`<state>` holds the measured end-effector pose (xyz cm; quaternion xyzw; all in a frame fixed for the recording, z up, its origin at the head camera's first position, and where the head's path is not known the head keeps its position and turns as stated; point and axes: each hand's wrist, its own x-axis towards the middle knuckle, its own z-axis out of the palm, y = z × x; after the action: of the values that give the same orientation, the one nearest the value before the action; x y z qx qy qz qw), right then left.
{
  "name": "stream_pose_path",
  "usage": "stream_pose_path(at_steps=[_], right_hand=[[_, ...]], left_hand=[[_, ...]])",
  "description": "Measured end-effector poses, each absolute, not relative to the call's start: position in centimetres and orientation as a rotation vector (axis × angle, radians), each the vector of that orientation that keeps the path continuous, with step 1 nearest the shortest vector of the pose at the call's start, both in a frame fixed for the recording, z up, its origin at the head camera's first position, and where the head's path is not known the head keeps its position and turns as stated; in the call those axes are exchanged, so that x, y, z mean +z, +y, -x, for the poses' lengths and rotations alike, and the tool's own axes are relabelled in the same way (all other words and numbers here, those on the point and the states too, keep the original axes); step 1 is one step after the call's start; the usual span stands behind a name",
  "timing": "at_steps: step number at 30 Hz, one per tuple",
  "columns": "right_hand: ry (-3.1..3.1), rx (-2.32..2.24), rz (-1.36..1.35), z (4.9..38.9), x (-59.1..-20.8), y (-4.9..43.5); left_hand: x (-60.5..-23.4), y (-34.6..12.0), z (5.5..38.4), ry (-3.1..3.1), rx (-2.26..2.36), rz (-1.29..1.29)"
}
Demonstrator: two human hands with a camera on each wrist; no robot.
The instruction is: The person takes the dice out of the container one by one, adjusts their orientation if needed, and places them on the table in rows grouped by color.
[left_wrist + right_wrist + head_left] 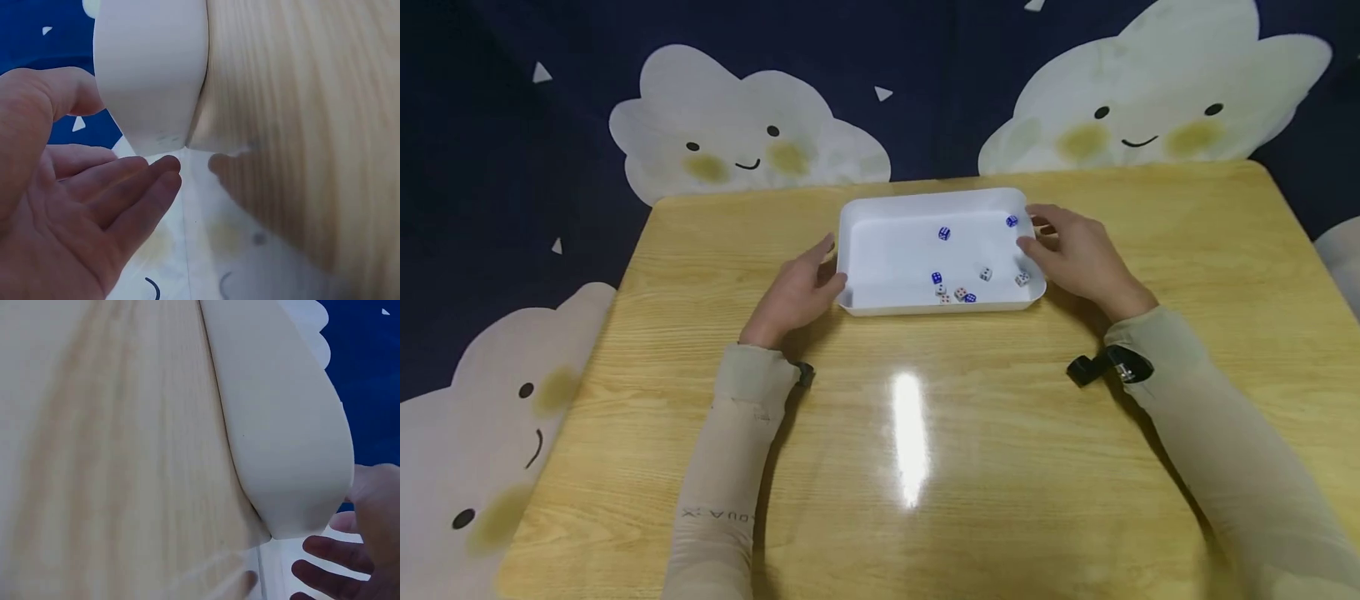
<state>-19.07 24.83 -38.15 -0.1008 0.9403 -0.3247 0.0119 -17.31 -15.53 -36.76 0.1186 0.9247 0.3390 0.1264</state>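
A shallow white tray (891, 250) lies flat on the wooden table, with several small blue and white dice inside. One blue die (944, 233) sits near its middle; a white die (986, 273) and others are gathered toward the near and right sides. At the tray's left end is my left hand (797, 296), thumb at the rim and fingers extended below, apart from the wall in the left wrist view. My right hand (1082, 254) is at the right end, its thumb over the rim. Its fingers (337, 550) are spread in the right wrist view.
The light wooden table (700, 275) reaches back to a dark blue cloth with cloud shapes (752, 125). A bright reflection lies on the tabletop in front of the tray. Each wrist wears a black strap device (1108, 367).
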Motion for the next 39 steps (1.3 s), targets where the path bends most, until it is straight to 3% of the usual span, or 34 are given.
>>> stream_pose_path(at_steps=[12, 22, 39], right_hand=[[2.897, -0.876, 0.274, 20.8, -37.9, 24.1], [2.866, -0.483, 0.329, 21.3, -37.3, 23.8], [2.833, -0.522, 0.225, 20.7, -37.5, 23.9]], left_hand=[[-36.9, -16.3, 16.7, 2.754, 1.027, -0.348], [-37.2, -17.3, 15.7, 2.817, 1.061, -0.346], [-37.0, -16.4, 16.1, 2.922, 1.025, -0.460]])
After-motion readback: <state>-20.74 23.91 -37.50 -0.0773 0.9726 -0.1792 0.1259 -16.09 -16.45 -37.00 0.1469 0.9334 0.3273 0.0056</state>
